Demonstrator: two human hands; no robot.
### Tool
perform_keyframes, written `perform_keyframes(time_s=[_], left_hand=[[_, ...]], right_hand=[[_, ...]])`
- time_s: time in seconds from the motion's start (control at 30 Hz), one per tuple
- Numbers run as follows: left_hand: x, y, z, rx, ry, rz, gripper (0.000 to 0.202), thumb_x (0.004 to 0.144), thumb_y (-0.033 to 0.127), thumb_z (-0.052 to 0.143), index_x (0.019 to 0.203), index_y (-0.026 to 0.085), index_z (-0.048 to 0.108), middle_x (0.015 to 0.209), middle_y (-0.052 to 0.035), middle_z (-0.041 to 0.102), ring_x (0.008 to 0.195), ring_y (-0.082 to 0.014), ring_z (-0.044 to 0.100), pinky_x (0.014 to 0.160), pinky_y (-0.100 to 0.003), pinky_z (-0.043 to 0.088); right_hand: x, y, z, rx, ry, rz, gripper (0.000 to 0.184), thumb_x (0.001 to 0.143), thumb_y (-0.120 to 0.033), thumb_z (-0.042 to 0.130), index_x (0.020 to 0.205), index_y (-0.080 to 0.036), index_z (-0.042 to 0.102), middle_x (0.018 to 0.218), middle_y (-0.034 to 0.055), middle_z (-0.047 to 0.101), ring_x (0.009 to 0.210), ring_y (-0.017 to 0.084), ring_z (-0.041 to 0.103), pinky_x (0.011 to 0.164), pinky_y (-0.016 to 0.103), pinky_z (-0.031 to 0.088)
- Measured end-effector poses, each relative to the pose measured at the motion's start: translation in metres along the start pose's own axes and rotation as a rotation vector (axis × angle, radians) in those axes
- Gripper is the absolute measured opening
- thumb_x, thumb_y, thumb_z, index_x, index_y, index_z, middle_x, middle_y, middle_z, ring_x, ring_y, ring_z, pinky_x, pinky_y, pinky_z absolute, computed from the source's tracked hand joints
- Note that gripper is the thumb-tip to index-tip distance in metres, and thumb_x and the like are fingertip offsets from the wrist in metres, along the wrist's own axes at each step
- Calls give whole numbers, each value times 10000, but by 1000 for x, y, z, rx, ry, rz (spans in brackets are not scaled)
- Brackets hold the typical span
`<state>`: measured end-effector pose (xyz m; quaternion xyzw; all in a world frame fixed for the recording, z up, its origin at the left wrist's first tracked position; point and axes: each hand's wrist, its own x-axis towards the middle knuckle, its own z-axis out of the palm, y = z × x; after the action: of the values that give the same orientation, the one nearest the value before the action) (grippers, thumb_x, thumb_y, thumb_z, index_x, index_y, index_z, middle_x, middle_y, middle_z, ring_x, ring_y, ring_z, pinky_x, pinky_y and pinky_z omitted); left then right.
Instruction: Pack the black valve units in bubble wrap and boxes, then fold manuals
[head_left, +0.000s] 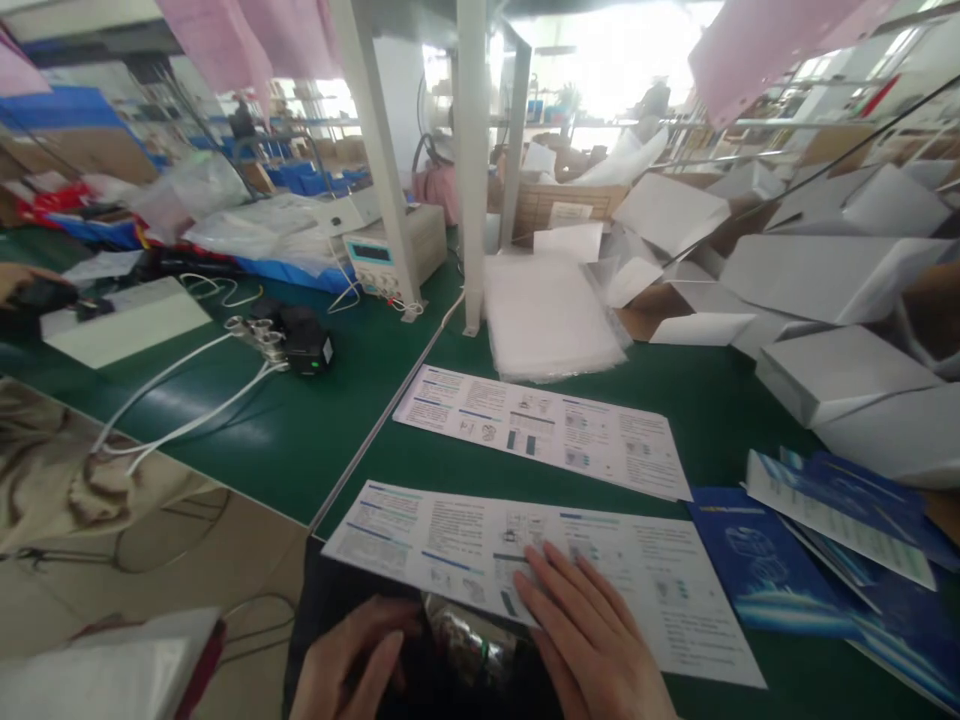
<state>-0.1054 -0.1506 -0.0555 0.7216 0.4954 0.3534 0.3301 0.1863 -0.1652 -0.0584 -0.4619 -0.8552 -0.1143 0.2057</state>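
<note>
My right hand (592, 640) lies flat, fingers apart, on the near edge of a long printed instruction sheet (675, 590) on the green table. My left hand (349, 660) is at the bottom edge, fingers curled against a dark object with a shiny crinkled wrapper (465, 635) between my hands. Whether the left hand grips it is unclear. A second printed sheet (540, 425) lies farther back.
Blue printed cartons (765, 560) lie at the right. White folded boxes (832, 370) pile up at the far right. A stack of clear plastic bags (544, 315) sits behind the sheets. A small black device (306, 340) with white cables and a metered unit (390, 255) stand at left.
</note>
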Motion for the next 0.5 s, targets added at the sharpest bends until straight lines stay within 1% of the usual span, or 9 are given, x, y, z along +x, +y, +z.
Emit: perform_keyframes(time_s=[0.07, 0.13, 0.2, 0.23, 0.27, 0.33, 0.37, 0.43, 0.5], left_hand=[[3, 3, -6, -34, 87, -18, 254, 1070, 304, 468, 1250, 259, 642, 897, -25, 774, 610, -146, 712, 590, -210, 619], [14, 9, -9, -37, 183, 12, 301, 1070, 286, 478, 1353, 279, 578, 1019, -43, 769, 804, -170, 758, 729, -242, 653], [28, 17, -8, -10, 277, 77, 379, 1073, 295, 473, 1450, 300, 512, 1271, -75, 716, 1065, -199, 744, 923, -302, 639], [37, 22, -6, 15, 299, 106, 414, 1079, 299, 456, 1492, 310, 480, 1402, -84, 654, 1198, -216, 697, 1021, -341, 602], [45, 27, -4, 43, 296, 139, 441, 1086, 297, 428, 1526, 317, 449, 1504, -83, 582, 1309, -231, 634, 1096, -377, 556], [60, 37, 0, 84, 244, 206, 471, 1099, 270, 355, 1564, 322, 410, 1605, -67, 484, 1447, -246, 510, 1186, -431, 475], [67, 41, 2, 95, 201, 235, 485, 1100, 249, 330, 1574, 320, 398, 1625, -62, 457, 1475, -246, 474, 1199, -441, 460], [78, 48, 7, 113, 115, 309, 495, 1092, 215, 329, 1572, 309, 408, 1643, -68, 431, 1489, -249, 456, 1197, -446, 462], [86, 51, 13, 158, 48, 399, 485, 1076, 190, 370, 1541, 292, 462, 1628, -75, 453, 1500, -259, 439, 1216, -468, 430]], right_hand=[[3, 2, 0, 3, 6, 4, 424, 953, -80, 543, 1352, -167, 657, 1469, 74, 602, 1325, 274, 621, 990, 448, 629], [6, 4, -1, 3, 1, -1, 422, 957, -86, 546, 1355, -170, 658, 1474, 79, 599, 1329, 282, 617, 987, 449, 631], [11, 6, -4, 22, -8, 3, 408, 963, -136, 565, 1359, -171, 659, 1485, 89, 589, 1329, 301, 615, 986, 463, 631], [13, 7, -6, 41, -11, 13, 400, 965, -170, 577, 1355, -172, 663, 1486, 93, 589, 1324, 309, 619, 984, 469, 631], [15, 7, -8, 65, -11, 26, 389, 966, -200, 586, 1344, -177, 672, 1479, 92, 597, 1318, 313, 624, 981, 474, 633], [18, 7, -10, 114, -3, 67, 354, 969, -214, 580, 1301, -196, 702, 1449, 80, 629, 1303, 309, 638, 975, 481, 635], [19, 6, -10, 132, 1, 87, 337, 974, -204, 568, 1277, -207, 715, 1433, 71, 644, 1299, 304, 642, 973, 486, 635], [20, 5, -10, 151, 16, 123, 320, 991, -181, 533, 1240, -222, 730, 1410, 59, 663, 1292, 296, 648, 966, 498, 636], [20, 2, -8, 155, 33, 141, 323, 1004, -171, 508, 1237, -224, 726, 1405, 56, 667, 1287, 291, 652, 961, 505, 637]])
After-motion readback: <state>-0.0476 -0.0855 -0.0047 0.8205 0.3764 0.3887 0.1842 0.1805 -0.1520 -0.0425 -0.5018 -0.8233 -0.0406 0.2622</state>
